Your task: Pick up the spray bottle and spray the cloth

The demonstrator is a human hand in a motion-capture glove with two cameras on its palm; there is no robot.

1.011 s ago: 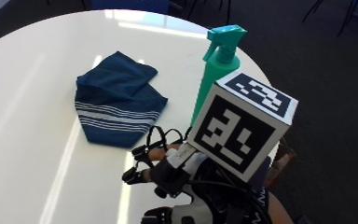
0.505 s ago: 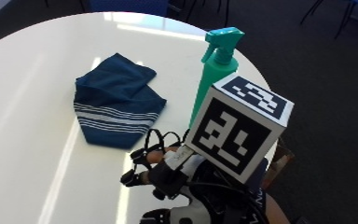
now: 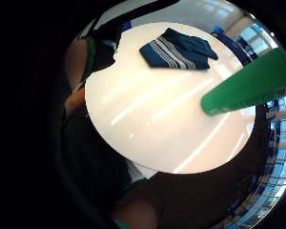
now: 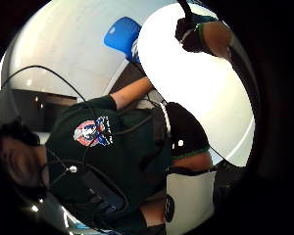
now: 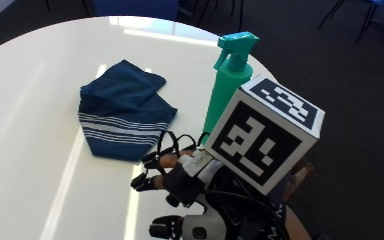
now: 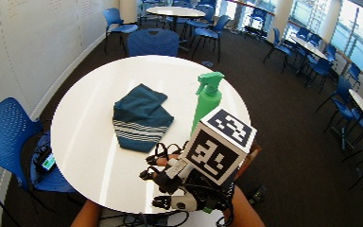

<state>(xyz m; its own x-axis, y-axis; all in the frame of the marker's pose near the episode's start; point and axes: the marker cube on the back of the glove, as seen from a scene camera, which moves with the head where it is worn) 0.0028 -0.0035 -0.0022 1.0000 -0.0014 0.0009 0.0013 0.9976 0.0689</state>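
Your black-gloved right hand (image 5: 172,172) sits at the near edge of the round white table (image 5: 39,75), beside the base of the tall green plastic spray bottle (image 5: 225,87), which stands upright near the table's right rim, nozzle pointing left. Whether your fingers are apart or closed round the bottle cannot be told; the hand is largely hidden. The folded dark-blue cloth with white stripes (image 5: 122,117) lies flat just left of the bottle, apart from it.
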